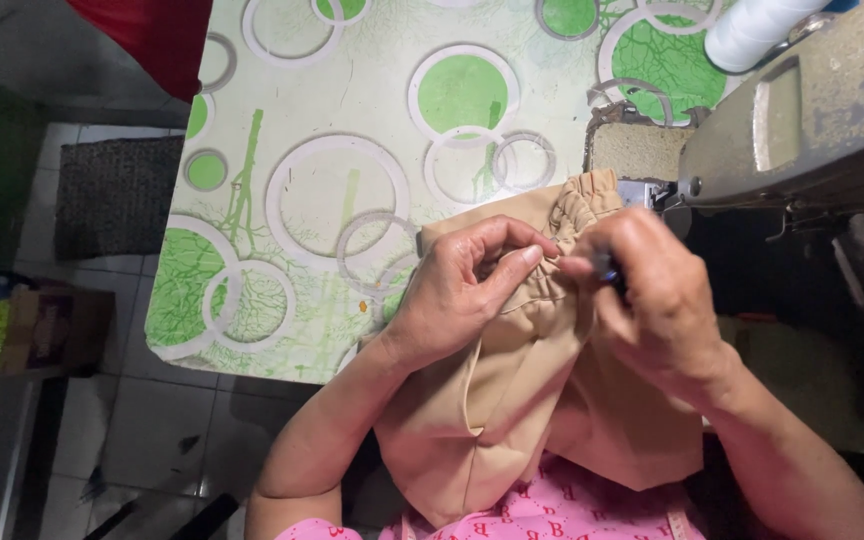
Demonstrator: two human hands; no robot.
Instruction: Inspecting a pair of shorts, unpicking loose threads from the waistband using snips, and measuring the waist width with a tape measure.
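left hand [457,290] grip pinches tan garment [512,400] | right hand [657,300] grip unclear (hidden) | sewing machine [802,110] beside

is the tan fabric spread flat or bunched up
Bunched: the tan fabric hangs folded off the table edge, pinched by left hand and right hand.

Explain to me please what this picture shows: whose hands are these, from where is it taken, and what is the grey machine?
A camera on the person's head looks down at their own two hands. The left hand pinches the gathered elastic edge of a beige cloth garment. The right hand also grips that edge and holds a small dark tool, too hidden to identify. The grey metal sewing machine stands at the right, with a white thread spool behind it. The table's white cover with green circles lies underneath.
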